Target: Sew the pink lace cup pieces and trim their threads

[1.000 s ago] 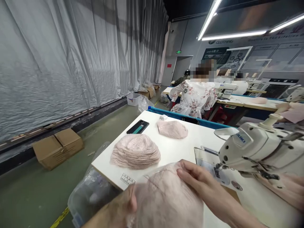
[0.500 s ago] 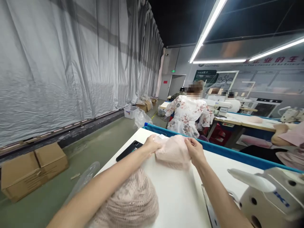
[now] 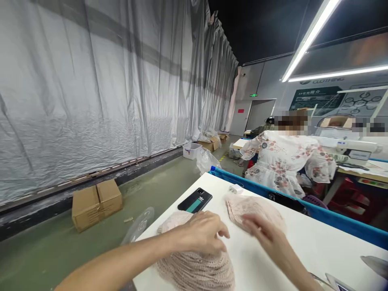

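My left hand (image 3: 207, 231) hovers over a thick stack of pink lace fabric pieces (image 3: 201, 270) at the near side of the white table (image 3: 242, 262). Its fingers are bent and apart, with nothing visible in them. My right hand (image 3: 269, 232), slightly blurred, is at the front edge of a lower pink lace pile (image 3: 257, 208) farther back. Its fingers are stretched out, and whether they touch the lace I cannot tell. Beyond my left hand lies a black phone (image 3: 194, 201) with a green stripe.
A white charger plug (image 3: 235, 188) lies by the far pile. Blue cloth (image 3: 339, 222) lines the table's back edge. A person in a flowered top (image 3: 279, 161) sits beyond it. A cardboard box (image 3: 97, 204) stands on the floor at left.
The pink lace held in both hands now lies on the far pile. My left hand has come back over the near stack. The view has turned left.
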A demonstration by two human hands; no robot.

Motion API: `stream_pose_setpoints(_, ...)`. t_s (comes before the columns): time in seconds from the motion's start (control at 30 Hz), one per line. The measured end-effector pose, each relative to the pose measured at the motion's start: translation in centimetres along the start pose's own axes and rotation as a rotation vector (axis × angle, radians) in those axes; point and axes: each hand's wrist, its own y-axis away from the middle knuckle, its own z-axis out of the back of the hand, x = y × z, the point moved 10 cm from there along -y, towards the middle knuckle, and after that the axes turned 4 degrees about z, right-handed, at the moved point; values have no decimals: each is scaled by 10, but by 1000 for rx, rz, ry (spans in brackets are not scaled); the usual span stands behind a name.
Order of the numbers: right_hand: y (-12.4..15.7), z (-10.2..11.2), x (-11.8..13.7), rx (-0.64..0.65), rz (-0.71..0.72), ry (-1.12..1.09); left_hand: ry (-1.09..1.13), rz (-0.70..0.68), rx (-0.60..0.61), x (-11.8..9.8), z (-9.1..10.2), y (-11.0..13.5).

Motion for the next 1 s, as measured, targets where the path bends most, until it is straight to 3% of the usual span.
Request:
stream_pose_setpoints(0.1,38,-46,55,279,137,-54,-19,19,32,8,-8,22)
stream_pose_setpoints(0.17,55,-58,68,323,149,-35,1,42,27,14,-11,28)
stream_pose_setpoints(0.37,65,-54,68,266,144,14,190,86,-86,27,2,34)
stream_pose_setpoints(0.5,61,-50,88,213,231,33,370,139,-161,43,13,35)
stream_pose_setpoints(0.73,63,-77,122,357,402,308,673,295,-286,68,26,45)
stream_pose_setpoints(1.0,62,-88,123,438,460,464,1052,326,-365,91,28,49)
